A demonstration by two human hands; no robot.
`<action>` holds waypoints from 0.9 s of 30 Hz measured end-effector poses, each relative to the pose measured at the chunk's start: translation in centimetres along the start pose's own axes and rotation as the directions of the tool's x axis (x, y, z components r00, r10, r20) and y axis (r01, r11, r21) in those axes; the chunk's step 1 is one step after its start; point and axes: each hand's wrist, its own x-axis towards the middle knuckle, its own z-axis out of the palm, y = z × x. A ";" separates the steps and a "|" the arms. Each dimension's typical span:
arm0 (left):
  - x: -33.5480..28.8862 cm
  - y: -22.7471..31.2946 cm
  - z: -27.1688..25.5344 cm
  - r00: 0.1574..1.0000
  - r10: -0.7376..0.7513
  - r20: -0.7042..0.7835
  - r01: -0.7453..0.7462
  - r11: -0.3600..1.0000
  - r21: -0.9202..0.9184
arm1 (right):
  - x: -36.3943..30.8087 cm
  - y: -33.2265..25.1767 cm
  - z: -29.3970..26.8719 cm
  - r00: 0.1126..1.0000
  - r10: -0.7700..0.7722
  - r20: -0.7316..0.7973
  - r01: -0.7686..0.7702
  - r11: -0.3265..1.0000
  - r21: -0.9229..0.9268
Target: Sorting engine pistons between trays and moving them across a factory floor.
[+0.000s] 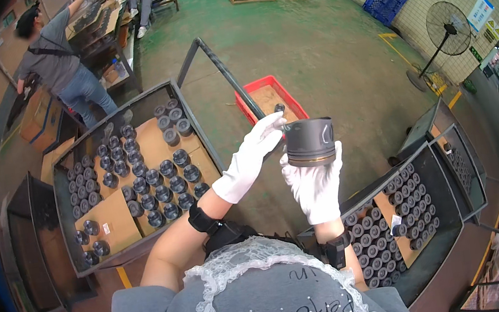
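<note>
My right hand, in a white glove, holds a dark grey engine piston from below. The piston's crown side points down toward my palm, and ring grooves with a brownish line run round its lower part. Close to the piston's left side is my left hand, also gloved, with its fingers closed together. At its fingertips a small dark cylindrical piece shows; its full shape is hidden. To my left a metal cart carries many pistons on cardboard. On my right a second dark bin holds rows of pistons.
The left cart's bar handle rises just beyond my left hand. A red tray lies on the floor ahead. A standing fan is at the right wall. Another person stands far left near cardboard boxes; someone sits farther back.
</note>
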 end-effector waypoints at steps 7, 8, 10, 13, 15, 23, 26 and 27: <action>-1.4 0.0 2.0 0.991 0.007 0.132 0.078 0.773 -0.630 | 1.0 -0.5 -1.9 0.948 -0.316 0.031 0.282 0.792 -0.542; -1.2 -0.6 2.2 0.993 0.010 0.119 0.065 0.789 -0.611 | 0.9 -0.2 -2.2 0.936 -0.342 0.079 0.337 0.815 -0.471; -0.9 -1.8 1.8 0.996 0.073 0.049 -0.061 0.976 -0.211 | 0.3 0.6 -2.3 0.887 -0.455 0.076 0.373 0.612 -0.698; -0.8 -2.3 1.1 0.962 -0.240 0.134 0.267 0.710 -0.651 | -0.1 1.9 -1.8 0.776 -0.604 0.182 0.356 0.182 -0.917; -0.4 -2.4 1.8 0.969 -0.132 0.206 0.243 0.636 -0.733 | -0.7 2.5 -1.3 0.712 -0.609 0.350 0.301 -0.185 -0.935; -0.1 -3.0 2.4 0.933 -0.226 0.280 0.344 0.332 -0.878 | -1.3 2.5 0.8 0.640 -0.481 0.599 0.335 -0.527 -0.781; -0.7 -2.8 2.7 0.942 -0.202 0.267 0.326 0.370 -0.870 | -0.7 3.1 -1.0 0.647 -0.512 0.565 0.362 -0.445 -0.819; -1.0 -2.4 3.1 0.965 -0.229 0.127 0.240 0.580 -0.779 | -0.5 3.4 -2.1 0.606 -0.569 0.555 0.417 -0.368 -0.831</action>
